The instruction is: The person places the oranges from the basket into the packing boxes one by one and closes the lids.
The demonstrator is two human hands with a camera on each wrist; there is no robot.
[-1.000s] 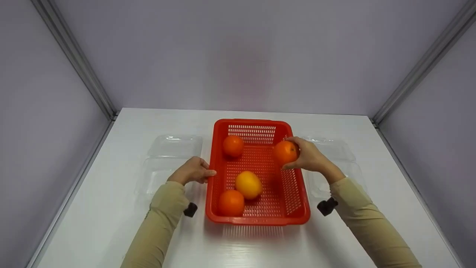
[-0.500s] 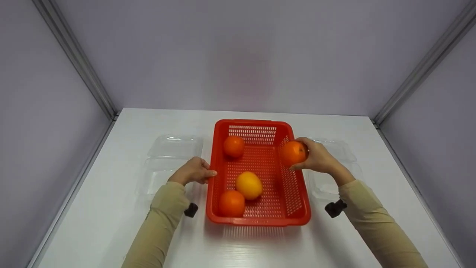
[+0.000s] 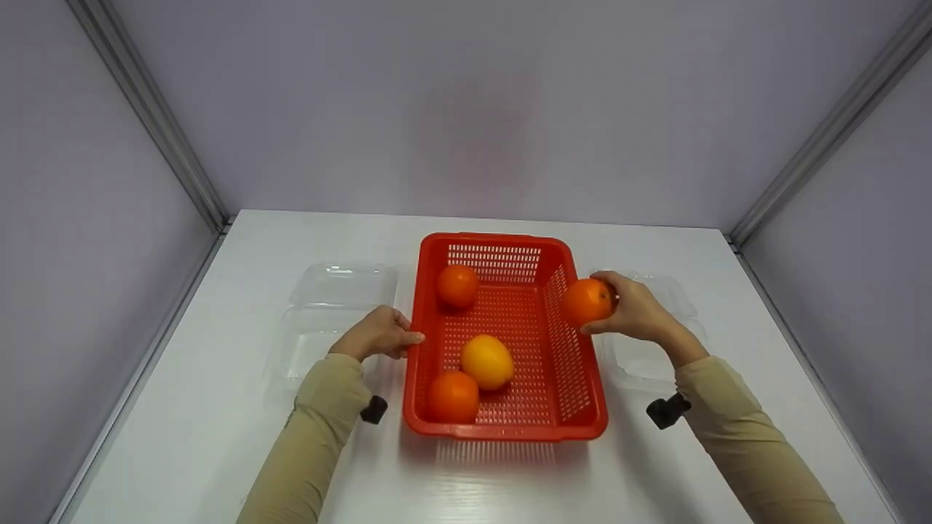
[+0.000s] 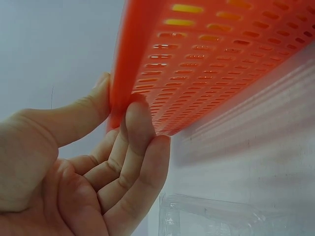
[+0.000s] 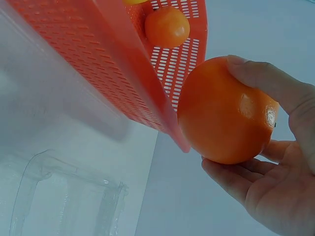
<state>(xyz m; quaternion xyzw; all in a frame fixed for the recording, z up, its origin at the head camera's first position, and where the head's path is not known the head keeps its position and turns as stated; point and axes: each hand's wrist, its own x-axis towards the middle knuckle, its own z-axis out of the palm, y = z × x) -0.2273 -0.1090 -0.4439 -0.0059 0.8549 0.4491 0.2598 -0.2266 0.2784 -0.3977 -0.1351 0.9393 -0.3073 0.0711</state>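
Note:
A red perforated basket (image 3: 510, 434) stands mid-table, its left rim pinched by my left hand (image 3: 375, 335) between thumb and fingers. In the left wrist view the thumb (image 4: 78, 115) presses the outer rim. My right hand (image 3: 633, 309) grips an orange (image 3: 588, 302) at the basket's right rim; the right wrist view shows this orange (image 5: 226, 110) held between thumb and fingers, beside the rim. Inside the basket lie another orange (image 3: 458, 286) at the back left, a third orange (image 3: 453, 397) at the front left, and a yellow-orange fruit (image 3: 487, 362) close to it.
An opened clear plastic box (image 3: 313, 320) lies left of the basket, partly behind my left hand. A similar clear box (image 3: 641, 364) lies to the right, partly under my right hand. Pale walls (image 3: 466, 109) enclose the white table (image 3: 466, 484) at the back and sides.
My right hand has moved rightward with the orange, from above the basket's inside to its right rim. The left hand and basket have stayed nearly still.

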